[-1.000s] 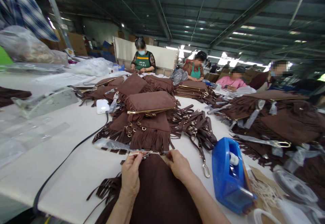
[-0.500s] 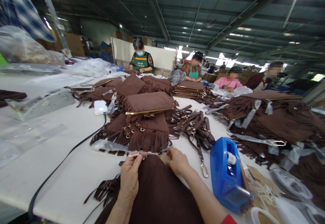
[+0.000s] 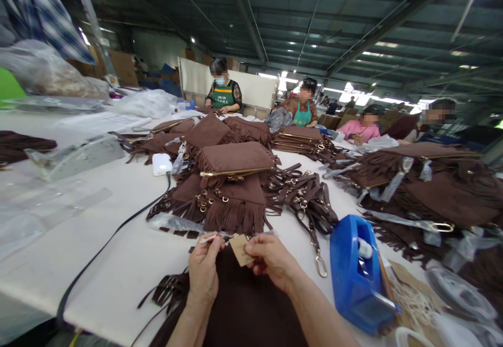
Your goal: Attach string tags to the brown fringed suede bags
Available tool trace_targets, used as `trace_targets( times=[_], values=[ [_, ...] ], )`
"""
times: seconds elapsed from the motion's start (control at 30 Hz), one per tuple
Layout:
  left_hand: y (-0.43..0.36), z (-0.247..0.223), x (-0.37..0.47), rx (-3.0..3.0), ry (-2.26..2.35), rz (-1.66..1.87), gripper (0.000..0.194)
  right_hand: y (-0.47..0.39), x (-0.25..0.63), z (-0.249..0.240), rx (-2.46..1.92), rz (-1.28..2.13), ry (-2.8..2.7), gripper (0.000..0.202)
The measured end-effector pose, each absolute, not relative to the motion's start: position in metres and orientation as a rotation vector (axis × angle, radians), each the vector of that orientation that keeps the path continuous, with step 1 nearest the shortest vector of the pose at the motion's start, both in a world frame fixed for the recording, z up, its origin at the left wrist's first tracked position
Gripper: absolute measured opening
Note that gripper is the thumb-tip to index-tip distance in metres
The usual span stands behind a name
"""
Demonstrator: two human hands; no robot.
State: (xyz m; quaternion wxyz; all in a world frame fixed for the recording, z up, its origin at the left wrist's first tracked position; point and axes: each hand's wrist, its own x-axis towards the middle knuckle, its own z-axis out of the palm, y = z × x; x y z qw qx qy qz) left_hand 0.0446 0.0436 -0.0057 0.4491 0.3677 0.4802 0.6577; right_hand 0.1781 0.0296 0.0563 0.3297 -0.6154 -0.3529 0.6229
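My right hand pinches a small tan cardboard tag by its right side. Just to its left, my left hand is closed at the fingertips on a thin white string; whether the string is joined to the tag I cannot tell. Beneath both hands lies a dark brown suede bag, with fringe spread out at its left. Ahead of my fingers a stack of brown fringed bags with gold zips sits on the white table.
Right of my arm stands a blue tape dispenser, beside a bundle of white strings. Brown straps with gold clasps lie beyond. A white device trails a black cable. More bags pile up at right; several co-workers sit opposite.
The tag, angled away and barely visible before, now faces me between my hands. My right hand has turned and shifted slightly down. The view has swung a little to the left.
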Motion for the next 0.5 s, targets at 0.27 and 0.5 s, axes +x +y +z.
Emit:
trace_targets(
  times=[0.27, 0.5],
  values=[
    [0.037, -0.010, 0.036, 1.077, 1.322, 1.596, 0.028, 0.023, 0.150, 0.024, -1.465, 1.739, -0.546, 0.009],
    [0.003, 0.005, 0.029, 1.742, 1.364, 1.559, 0.010, 0.028, 0.144, 0.015, -1.399, 1.679, -0.456, 0.008]
  ],
)
